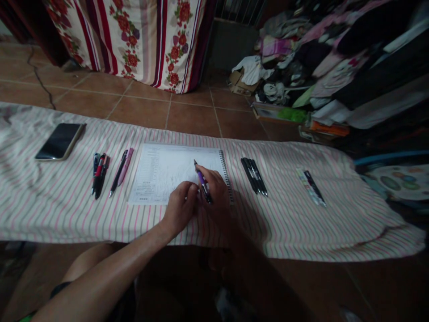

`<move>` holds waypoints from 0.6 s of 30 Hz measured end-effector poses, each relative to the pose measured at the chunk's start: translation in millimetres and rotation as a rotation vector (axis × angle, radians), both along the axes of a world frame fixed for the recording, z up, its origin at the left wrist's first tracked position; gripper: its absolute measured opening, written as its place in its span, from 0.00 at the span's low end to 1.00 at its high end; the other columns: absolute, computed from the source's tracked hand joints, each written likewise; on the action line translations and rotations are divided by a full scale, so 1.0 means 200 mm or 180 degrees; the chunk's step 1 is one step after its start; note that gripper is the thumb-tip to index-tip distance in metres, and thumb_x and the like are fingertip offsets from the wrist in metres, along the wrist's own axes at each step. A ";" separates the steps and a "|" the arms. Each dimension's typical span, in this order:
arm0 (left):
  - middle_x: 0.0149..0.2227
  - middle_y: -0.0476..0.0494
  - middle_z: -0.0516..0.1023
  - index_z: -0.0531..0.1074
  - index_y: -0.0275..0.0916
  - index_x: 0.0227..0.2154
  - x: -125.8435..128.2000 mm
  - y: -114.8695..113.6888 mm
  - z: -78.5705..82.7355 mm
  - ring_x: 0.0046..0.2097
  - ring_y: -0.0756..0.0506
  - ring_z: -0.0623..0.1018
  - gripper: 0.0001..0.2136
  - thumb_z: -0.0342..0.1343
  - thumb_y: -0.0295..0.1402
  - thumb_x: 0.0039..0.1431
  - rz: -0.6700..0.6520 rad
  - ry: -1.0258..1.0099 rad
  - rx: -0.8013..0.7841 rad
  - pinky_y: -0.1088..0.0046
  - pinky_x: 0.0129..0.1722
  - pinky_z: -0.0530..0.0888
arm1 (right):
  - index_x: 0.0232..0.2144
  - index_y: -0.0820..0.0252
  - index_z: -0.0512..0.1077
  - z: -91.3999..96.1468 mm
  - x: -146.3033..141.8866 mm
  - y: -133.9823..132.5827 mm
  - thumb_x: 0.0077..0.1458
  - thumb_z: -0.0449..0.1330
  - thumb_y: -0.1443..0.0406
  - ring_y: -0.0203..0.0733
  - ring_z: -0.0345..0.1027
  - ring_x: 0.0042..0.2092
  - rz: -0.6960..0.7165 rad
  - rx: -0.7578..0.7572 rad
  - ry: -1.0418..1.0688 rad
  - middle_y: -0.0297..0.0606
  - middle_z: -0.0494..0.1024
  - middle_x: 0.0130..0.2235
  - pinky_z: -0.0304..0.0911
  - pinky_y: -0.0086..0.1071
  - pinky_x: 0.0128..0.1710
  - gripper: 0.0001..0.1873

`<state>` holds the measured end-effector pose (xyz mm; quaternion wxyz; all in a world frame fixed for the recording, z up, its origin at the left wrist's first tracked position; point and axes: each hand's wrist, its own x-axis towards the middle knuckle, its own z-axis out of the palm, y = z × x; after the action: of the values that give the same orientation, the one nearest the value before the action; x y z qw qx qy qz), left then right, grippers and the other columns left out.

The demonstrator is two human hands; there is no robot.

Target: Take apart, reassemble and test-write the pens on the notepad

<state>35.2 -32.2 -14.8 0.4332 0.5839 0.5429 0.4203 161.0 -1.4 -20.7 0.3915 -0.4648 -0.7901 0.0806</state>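
Observation:
A purple pen (202, 181) is in my right hand (217, 190), its tip pointing away from me over the spiral notebook (181, 163). The fingers are closed around the barrel. My left hand (181, 203) lies curled at the notebook's near edge, close beside the right one; whatever its fingers may hold is hidden. Printed text runs down the left of the open page, and the coil is on the right. To the left are a pink pen (126, 166), a dark pen (118, 173) and a group of pens (99, 174). Several black pens (254, 175) lie right of the notebook.
A phone (60, 141) rests at the left of the striped cloth (288, 228). Farther right are a dark pen (315, 188) and a light patterned pen (308, 185). Beyond, a floral curtain (150, 40) hangs above the tiled floor (191, 117), with piled clothes (288, 53) at right.

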 end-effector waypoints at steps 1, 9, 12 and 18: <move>0.25 0.49 0.69 0.66 0.38 0.28 0.00 0.00 0.00 0.28 0.49 0.70 0.14 0.41 0.39 0.64 -0.0012 -0.0076 -0.0039 0.71 0.30 0.67 | 0.54 0.63 0.64 0.00 0.00 0.00 0.58 0.48 0.65 0.48 0.67 0.49 0.0026 0.0017 -0.0040 0.48 0.74 0.50 0.64 0.43 0.50 0.22; 0.23 0.53 0.68 0.66 0.38 0.35 0.00 0.03 -0.03 0.21 0.52 0.71 0.14 0.46 0.44 0.62 -0.0151 -0.0789 -0.0273 0.75 0.21 0.67 | 0.57 0.63 0.63 -0.01 -0.01 0.01 0.59 0.46 0.69 0.48 0.65 0.51 0.0085 -0.0110 -0.0248 0.48 0.74 0.51 0.63 0.44 0.51 0.23; 0.23 0.55 0.68 0.65 0.39 0.35 0.00 0.04 -0.05 0.17 0.53 0.69 0.14 0.49 0.46 0.60 -0.0217 -0.1075 -0.0433 0.76 0.16 0.66 | 0.57 0.63 0.63 -0.01 -0.02 0.01 0.60 0.46 0.68 0.48 0.65 0.52 0.0160 -0.0129 -0.0219 0.48 0.74 0.51 0.63 0.44 0.52 0.23; 0.20 0.55 0.68 0.67 0.38 0.32 -0.01 0.05 -0.03 0.16 0.54 0.68 0.11 0.53 0.42 0.57 -0.0094 -0.1238 -0.0535 0.79 0.15 0.64 | 0.57 0.62 0.64 0.00 -0.02 0.00 0.60 0.46 0.70 0.46 0.65 0.52 0.0246 -0.0220 -0.0189 0.46 0.74 0.52 0.64 0.43 0.52 0.23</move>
<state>32.3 -22.6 -20.7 0.5831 0.4615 0.4735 0.4720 156.8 -0.8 -20.0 0.3482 -0.4494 -0.8154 0.1090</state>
